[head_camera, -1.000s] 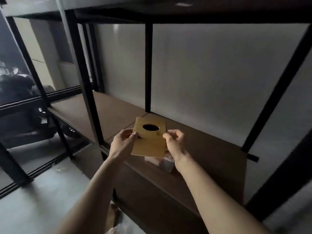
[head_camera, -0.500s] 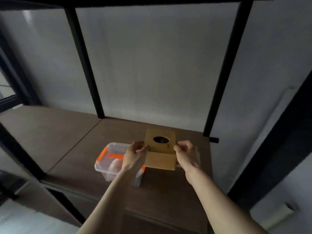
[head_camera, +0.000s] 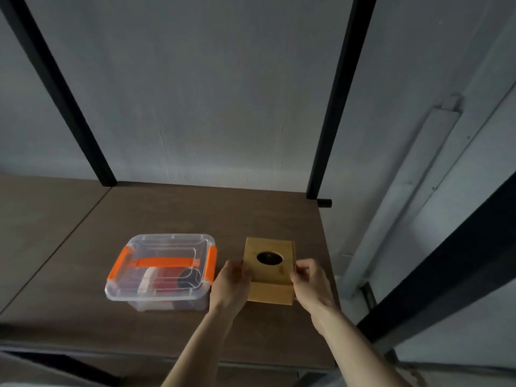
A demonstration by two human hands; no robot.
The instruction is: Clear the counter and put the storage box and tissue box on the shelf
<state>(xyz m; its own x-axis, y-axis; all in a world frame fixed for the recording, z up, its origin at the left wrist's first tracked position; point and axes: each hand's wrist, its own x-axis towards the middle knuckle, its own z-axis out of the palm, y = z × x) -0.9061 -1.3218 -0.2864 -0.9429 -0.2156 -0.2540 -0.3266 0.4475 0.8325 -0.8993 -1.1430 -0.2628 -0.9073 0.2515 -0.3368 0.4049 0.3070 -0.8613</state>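
Note:
A wooden tissue box (head_camera: pixel 269 270) with an oval hole in its top rests on the brown shelf board (head_camera: pixel 195 213), toward its right end. My left hand (head_camera: pixel 231 283) grips its left side and my right hand (head_camera: pixel 311 283) grips its right side. Just left of it stands a clear plastic storage box (head_camera: pixel 162 270) with an orange handle and orange clips, lid shut, with dim red and dark items inside. A narrow gap separates the two boxes.
Black metal uprights (head_camera: pixel 335 107) (head_camera: pixel 61 90) rise at the back of the shelf against a grey wall. A second board (head_camera: pixel 36 227) joins on the left. A dark diagonal frame bar (head_camera: pixel 446 269) crosses at the right, past the shelf's right edge.
The view swung right and down onto the shelf. The tissue box, held tilted in the air before, has come down onto the board beside the storage box, both hands still on it.

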